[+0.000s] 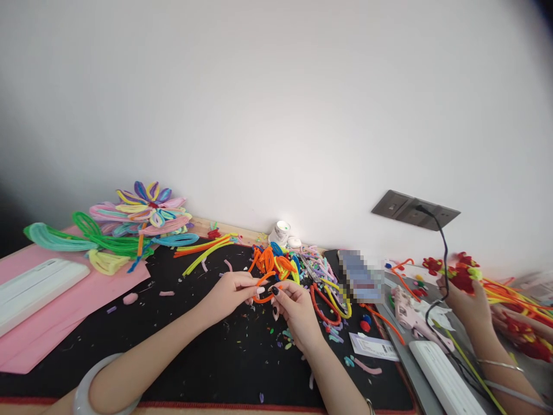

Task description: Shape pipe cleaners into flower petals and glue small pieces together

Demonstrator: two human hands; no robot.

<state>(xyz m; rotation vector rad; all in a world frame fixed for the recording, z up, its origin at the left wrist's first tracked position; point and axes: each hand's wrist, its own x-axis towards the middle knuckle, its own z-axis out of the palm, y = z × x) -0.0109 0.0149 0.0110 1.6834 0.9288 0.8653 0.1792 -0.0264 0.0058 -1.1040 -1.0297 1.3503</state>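
My left hand [242, 291] pinches one side of an orange pipe cleaner [261, 299] bent into a loop. On the loop's other side, my right hand [287, 302] has its thumb and fingers closed on the same pipe cleaner. Both hands are held over the black mat [194, 346]. Just beyond them lies a pile of orange, yellow and blue looped pipe cleaners [270, 259]. Red and yellow bent pipe cleaners [324, 305] rest right of my right hand.
Pipe-cleaner flowers [151, 213] and a white case [41, 288] are at left, on pink paper [116, 288]. A paper cup [280, 231] stands by the wall. At right are a phone [360, 276], a glue gun [415, 317], a black cord [444, 253] and another person's hands [469, 305].
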